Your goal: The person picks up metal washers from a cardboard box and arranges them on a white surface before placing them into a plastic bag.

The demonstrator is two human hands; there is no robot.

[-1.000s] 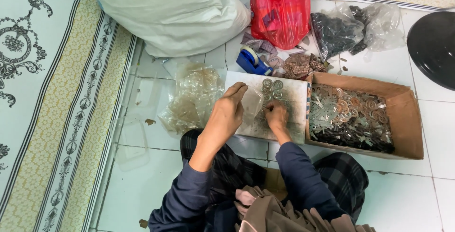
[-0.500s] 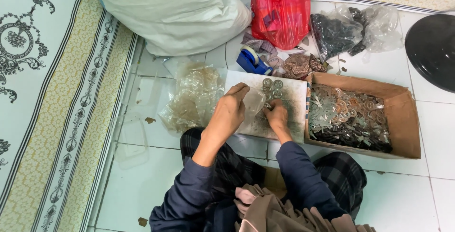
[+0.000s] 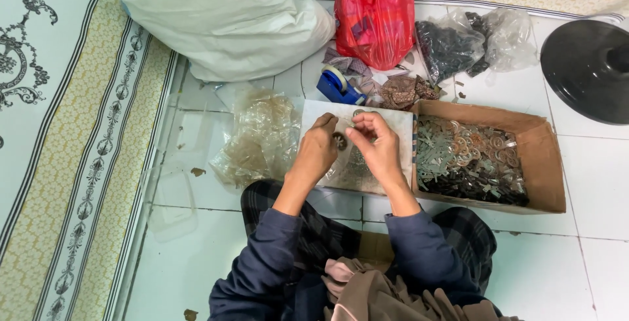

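Both hands are raised over a white board (image 3: 400,134) that lies on the tiled floor with small metal rings on it. My left hand (image 3: 316,151) and my right hand (image 3: 377,144) meet above it, pinching a small dark ring piece (image 3: 339,141) between the fingertips. A thin clear plastic bag seems to hang under the hands, though it is hard to make out. To the right of the board stands a cardboard box (image 3: 540,164) full of small metal parts.
A heap of clear plastic bags (image 3: 259,137) lies left of the board. Behind are a blue tape dispenser (image 3: 337,86), a red plastic bag (image 3: 375,19), a large white sack (image 3: 229,16), bags of dark parts (image 3: 458,42), and a black round base (image 3: 590,65). A patterned mat (image 3: 59,131) borders the left.
My right hand has lifted off the board and come up to meet my left hand; both now pinch a small piece together.
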